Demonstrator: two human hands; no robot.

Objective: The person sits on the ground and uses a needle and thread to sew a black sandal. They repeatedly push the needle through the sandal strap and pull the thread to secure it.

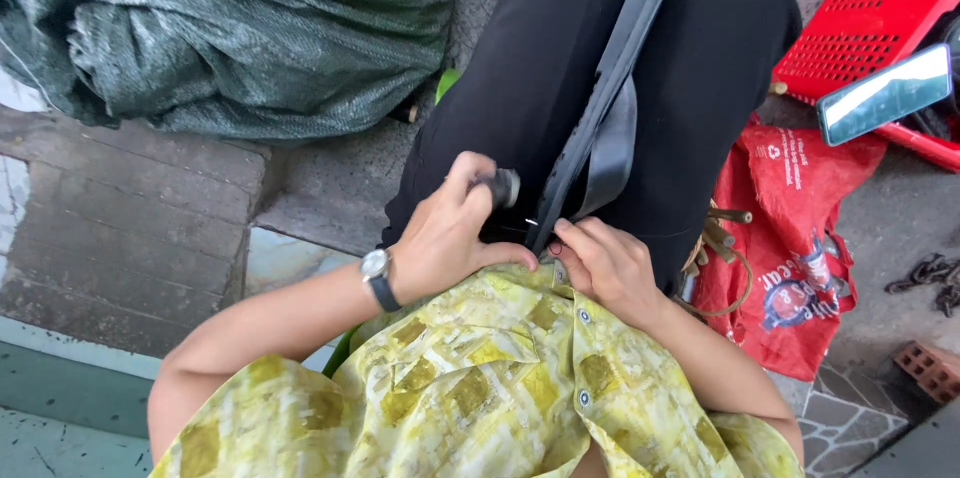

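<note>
Across the lap, over black trousers (pixel 690 58), a long flat black strap-like piece (pixel 612 68) is laid, running from the upper right down to the hands near the hem of a yellow patterned shirt (pixel 480 378). Its lower end is pinched by the right hand (pixel 608 263), whose fingers are curled narrowly around the edge. A small dark tool with a round, pale-tipped handle (pixel 503 188) is gripped in the left hand (pixel 450 233), on whose wrist a watch (pixel 377 268) is worn; the fingers are closed firmly about it, and its working end is pointed at the strap's lower end, though the contact is hidden and it cannot be told whether the two touch.

The strap is judged to be light, fairly stiff along its length yet bendable, perhaps rubber or plastic, with a dull surface that should not slip much. It is best taken near the end being worked, thumb and fingers on opposite faces, so that it is kept from twisting. A softer, darker flap (pixel 618 143) hanging beside it is likely to flop if left unsupported.

A green woven sack (pixel 230 28) is seen at upper left, a red bag (pixel 790 238) and a red crate (pixel 870 18) at right, with a mirror (pixel 885 93) over the crate.
</note>
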